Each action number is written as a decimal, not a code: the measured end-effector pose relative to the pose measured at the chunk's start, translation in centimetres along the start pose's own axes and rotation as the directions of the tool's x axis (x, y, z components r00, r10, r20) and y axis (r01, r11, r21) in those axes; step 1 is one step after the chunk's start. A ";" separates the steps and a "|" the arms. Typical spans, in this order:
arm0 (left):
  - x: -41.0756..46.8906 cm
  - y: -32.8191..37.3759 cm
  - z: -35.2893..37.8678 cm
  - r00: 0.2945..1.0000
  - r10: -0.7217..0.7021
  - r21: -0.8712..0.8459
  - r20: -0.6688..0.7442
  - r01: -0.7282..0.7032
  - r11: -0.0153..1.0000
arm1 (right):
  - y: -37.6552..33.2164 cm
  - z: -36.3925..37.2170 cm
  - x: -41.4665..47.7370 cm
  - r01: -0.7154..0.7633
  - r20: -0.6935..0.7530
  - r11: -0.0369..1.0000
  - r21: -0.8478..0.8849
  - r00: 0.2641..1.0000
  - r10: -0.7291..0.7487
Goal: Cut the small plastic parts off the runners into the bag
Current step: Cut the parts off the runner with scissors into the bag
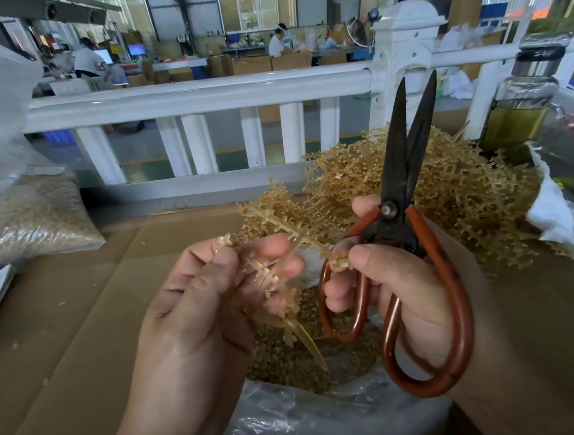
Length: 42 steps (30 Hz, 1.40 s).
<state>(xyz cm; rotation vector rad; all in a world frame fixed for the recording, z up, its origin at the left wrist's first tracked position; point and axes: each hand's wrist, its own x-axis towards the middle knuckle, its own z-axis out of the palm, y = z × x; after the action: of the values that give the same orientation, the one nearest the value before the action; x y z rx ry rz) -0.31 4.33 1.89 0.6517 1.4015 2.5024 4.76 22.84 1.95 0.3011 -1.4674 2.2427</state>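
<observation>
My left hand (199, 303) grips a tan plastic runner (279, 228) studded with small parts, its stem pointing down over the bag. My right hand (407, 276) holds black scissors with red-brown handles (402, 215), blades pointing up and slightly apart. The right thumb and forefinger also pinch the near end of the runner. Below both hands sits an open clear plastic bag (312, 421) holding several cut tan parts. A big heap of uncut runners (466, 203) lies behind the scissors.
Flat cardboard (80, 319) covers the work surface. A sealed bag of tan parts (28, 220) lies at the left, and a glass jar of yellowish liquid (521, 109) stands at the right beside white cloth (560, 216). A white railing (200, 93) runs behind.
</observation>
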 end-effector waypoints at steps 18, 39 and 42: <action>-0.4 0.4 1.2 0.994 -0.005 -0.227 -0.113 -0.021 0.974 | -0.8 0.9 -0.4 -0.111 0.009 0.990 -0.087 0.994 0.112; -0.6 0.0 1.5 0.998 -0.005 -0.196 -0.058 -0.006 0.981 | -0.8 1.1 -0.5 -0.023 -0.056 0.994 -0.107 0.998 0.017; -0.6 -0.4 1.6 0.999 -0.011 -0.149 -0.038 0.005 0.989 | -0.9 0.8 -0.4 0.003 -0.067 0.991 -0.132 0.998 -0.011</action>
<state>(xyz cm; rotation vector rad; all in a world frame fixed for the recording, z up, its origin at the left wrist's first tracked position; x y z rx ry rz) 0.93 5.52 2.14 0.5697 1.2116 2.5955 5.52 22.30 2.83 0.1870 -1.5673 2.1171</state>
